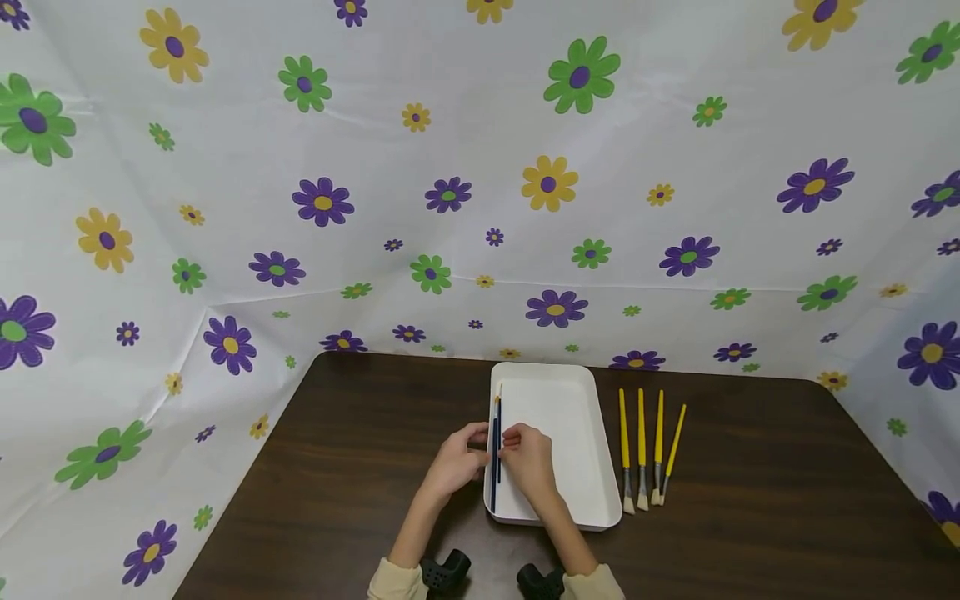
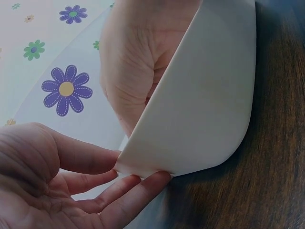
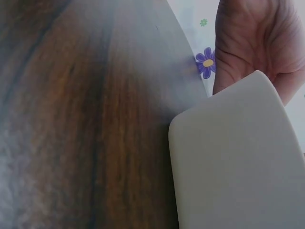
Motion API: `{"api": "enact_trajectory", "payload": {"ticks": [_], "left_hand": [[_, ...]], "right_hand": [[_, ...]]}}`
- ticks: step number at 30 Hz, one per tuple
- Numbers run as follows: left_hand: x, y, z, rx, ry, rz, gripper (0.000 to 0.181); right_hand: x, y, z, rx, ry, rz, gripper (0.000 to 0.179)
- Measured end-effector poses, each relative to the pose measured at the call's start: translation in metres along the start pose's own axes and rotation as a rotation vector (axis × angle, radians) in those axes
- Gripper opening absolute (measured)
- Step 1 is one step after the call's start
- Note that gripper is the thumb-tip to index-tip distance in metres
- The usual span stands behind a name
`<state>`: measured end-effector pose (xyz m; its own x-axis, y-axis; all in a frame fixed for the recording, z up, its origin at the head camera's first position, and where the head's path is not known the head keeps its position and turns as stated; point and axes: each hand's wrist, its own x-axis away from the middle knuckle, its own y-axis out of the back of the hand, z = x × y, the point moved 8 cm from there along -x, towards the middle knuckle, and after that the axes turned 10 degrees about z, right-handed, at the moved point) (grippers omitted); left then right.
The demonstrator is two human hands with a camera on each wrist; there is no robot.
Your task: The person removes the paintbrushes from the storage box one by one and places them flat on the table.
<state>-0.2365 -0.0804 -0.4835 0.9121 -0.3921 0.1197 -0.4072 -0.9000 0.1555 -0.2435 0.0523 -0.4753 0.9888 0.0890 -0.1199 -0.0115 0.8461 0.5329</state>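
Observation:
Two slim paintbrushes with dark blue handles lie side by side along the left wall inside a white rectangular tray (image 1: 566, 475), their bristle ends toward the far side. My left hand (image 1: 455, 460) is at the tray's left wall; in the left wrist view its thumb and fingers (image 2: 136, 198) grip the rim. Inside the tray, my right hand (image 1: 529, 461) bends over the right-hand blue paintbrush (image 1: 500, 412), its thumb and fingertips pinching the handle. The other blue paintbrush (image 1: 494, 483) lies nearer the wall. In the right wrist view the tray wall hides the right fingertips.
Several yellow-handled paintbrushes (image 1: 642, 433) lie in a row to the right of the tray, pale bristles toward me. The dark wooden table (image 1: 780, 467) reaches out on both sides. A flower-print cloth (image 1: 480, 150) hangs behind it.

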Motion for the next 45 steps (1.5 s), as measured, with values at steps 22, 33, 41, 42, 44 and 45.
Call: {"api": "enact_trajectory", "payload": {"ticks": [22, 33, 41, 42, 44, 45], "left_hand": [[0.002, -0.001, -0.003, -0.015, 0.004, -0.005, 0.054], [0.002, 0.0, -0.001, 0.001, 0.0, 0.003, 0.056], [0.003, -0.001, -0.005, 0.017, 0.001, 0.009, 0.056], [0.003, -0.001, -0.005, 0.016, 0.001, 0.006, 0.056], [0.004, -0.001, -0.005, 0.014, 0.002, 0.003, 0.055], [0.004, -0.001, -0.005, 0.01, 0.001, 0.002, 0.055]], "right_hand": [[0.0, -0.004, 0.009, 0.109, -0.029, -0.064, 0.016], [0.002, 0.001, 0.01, 0.222, -0.09, -0.069, 0.019], [0.002, 0.004, 0.012, 0.336, -0.044, -0.03, 0.018], [0.002, 0.005, 0.012, 0.339, -0.046, -0.023, 0.02], [0.002, 0.007, 0.01, 0.32, -0.057, -0.009, 0.027], [0.002, 0.008, 0.009, 0.306, -0.066, -0.002, 0.03]]}}
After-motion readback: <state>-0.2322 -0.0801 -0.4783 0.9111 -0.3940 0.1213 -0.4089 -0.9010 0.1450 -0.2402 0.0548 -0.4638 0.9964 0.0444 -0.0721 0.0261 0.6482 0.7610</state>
